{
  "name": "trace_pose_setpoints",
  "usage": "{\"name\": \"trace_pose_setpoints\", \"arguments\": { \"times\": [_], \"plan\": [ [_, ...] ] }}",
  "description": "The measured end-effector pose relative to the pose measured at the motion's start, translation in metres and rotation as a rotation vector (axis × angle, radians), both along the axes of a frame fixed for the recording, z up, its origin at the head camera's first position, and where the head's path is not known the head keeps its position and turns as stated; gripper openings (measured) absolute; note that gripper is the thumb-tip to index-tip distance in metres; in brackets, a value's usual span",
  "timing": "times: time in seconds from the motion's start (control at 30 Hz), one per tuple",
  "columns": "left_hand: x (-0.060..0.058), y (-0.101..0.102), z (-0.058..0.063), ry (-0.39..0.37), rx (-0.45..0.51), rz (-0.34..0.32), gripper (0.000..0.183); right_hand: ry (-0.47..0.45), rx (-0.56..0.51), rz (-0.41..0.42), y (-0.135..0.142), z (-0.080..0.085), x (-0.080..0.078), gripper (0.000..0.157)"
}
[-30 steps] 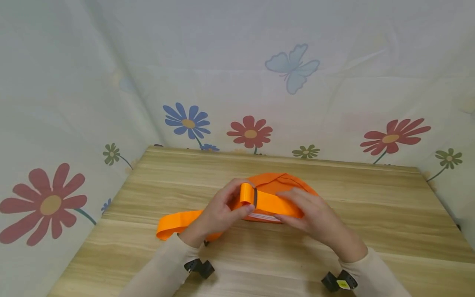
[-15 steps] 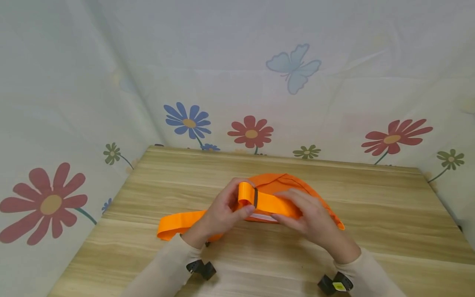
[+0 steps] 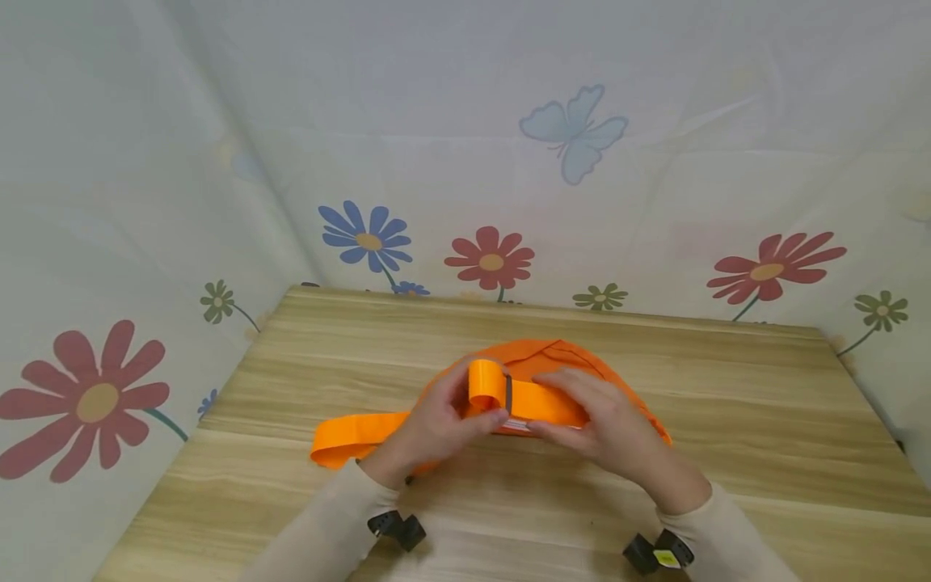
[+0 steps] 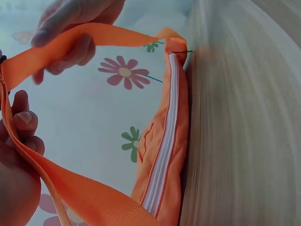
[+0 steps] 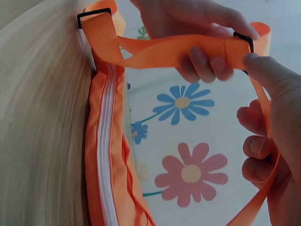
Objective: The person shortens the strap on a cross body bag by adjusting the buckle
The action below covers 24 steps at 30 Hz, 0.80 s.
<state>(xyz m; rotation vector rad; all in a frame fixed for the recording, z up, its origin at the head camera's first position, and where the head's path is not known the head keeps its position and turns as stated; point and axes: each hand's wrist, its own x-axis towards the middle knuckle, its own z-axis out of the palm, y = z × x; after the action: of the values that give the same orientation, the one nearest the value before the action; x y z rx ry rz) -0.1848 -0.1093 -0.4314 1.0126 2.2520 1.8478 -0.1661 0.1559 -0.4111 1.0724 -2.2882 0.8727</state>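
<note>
An orange waist bag point(image 3: 520, 352) with a white zipper point(image 5: 104, 141) stands on the wooden table, behind both hands. Its orange strap point(image 3: 545, 402) is held up in front of it and runs through a black slider buckle point(image 3: 508, 396). My left hand point(image 3: 440, 420) grips the strap at the buckle's left side, where the webbing bends into a short loop point(image 3: 486, 384). On the other side, my right hand point(image 3: 611, 420) pinches the strap between thumb and fingers. The left wrist view shows fingers of the right hand point(image 4: 77, 14) on both faces of the webbing.
A further loop of strap point(image 3: 349, 436) lies on the table point(image 3: 291, 364) to the left of the left hand. Another black buckle point(image 5: 94, 18) sits at the bag's end in the right wrist view. A floral curtain point(image 3: 436, 145) encloses the table at the back and sides.
The slider buckle has shifted slightly right toward the right hand, and the loop beside it looks a little wider. My right hand has come slightly left. Both hands keep their hold.
</note>
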Motion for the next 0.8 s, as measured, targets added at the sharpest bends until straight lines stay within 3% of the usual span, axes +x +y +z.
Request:
{"name": "trace_pose_setpoints", "arguments": {
  "times": [0.27,0.43,0.8],
  "plan": [
    [0.000,-0.008,0.005,-0.009,-0.016,0.045,0.048,0.021,0.014,-0.002,0.018,-0.005,-0.003,0.050],
    [0.000,-0.007,0.004,-0.006,0.032,0.008,0.047,0.039,-0.018,0.021,0.018,-0.008,-0.003,0.043],
    [0.001,-0.002,0.004,-0.019,0.088,-0.033,0.058,0.044,-0.084,0.044,0.010,-0.009,-0.004,0.049]
  ]
}}
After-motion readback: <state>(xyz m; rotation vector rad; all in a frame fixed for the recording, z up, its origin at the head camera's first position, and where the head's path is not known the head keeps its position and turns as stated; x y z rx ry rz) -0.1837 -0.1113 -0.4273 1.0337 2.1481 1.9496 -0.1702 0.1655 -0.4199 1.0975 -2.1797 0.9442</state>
